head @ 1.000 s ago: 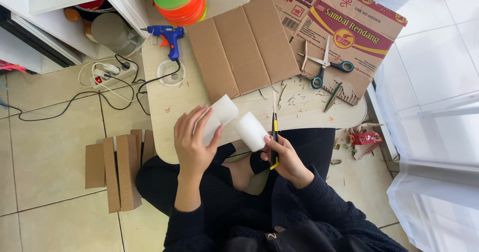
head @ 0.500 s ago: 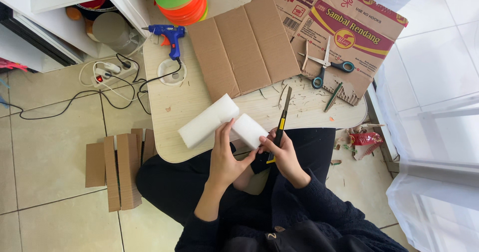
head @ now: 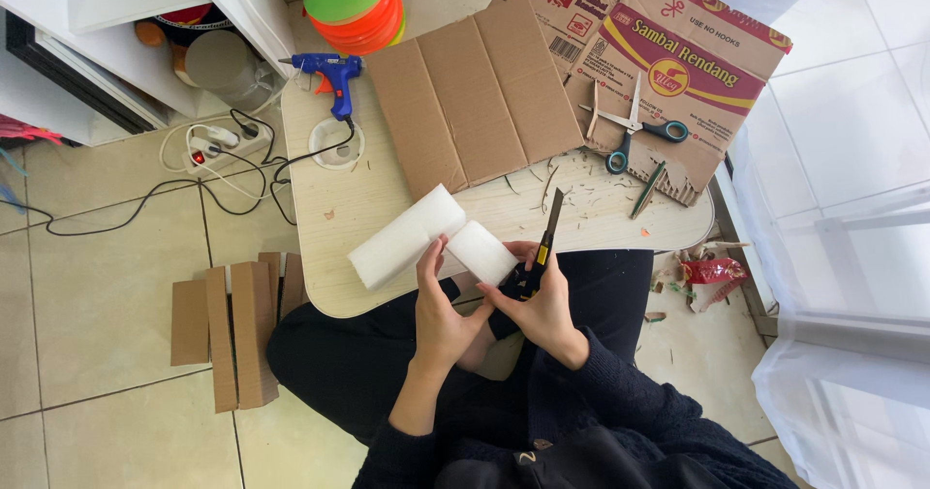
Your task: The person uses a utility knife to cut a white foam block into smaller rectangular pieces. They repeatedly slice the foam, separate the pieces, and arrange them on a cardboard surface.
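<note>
Here the left hand presses its fingers against the bend of a white foam block, which lies at the near edge of the low wooden table, folded into a long part and a short one. The right hand is closed around a yellow-and-black utility knife, blade pointing away, just beside the short part. Farther back lie flattened cardboard, scissors and a blue glue gun.

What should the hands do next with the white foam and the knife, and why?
Probably set the knife down first. The right hand grips both the knife, blade out, and the short foam piece, while the left hand touches the gap beside the long foam piece. The blade sits close to fingers.
</note>
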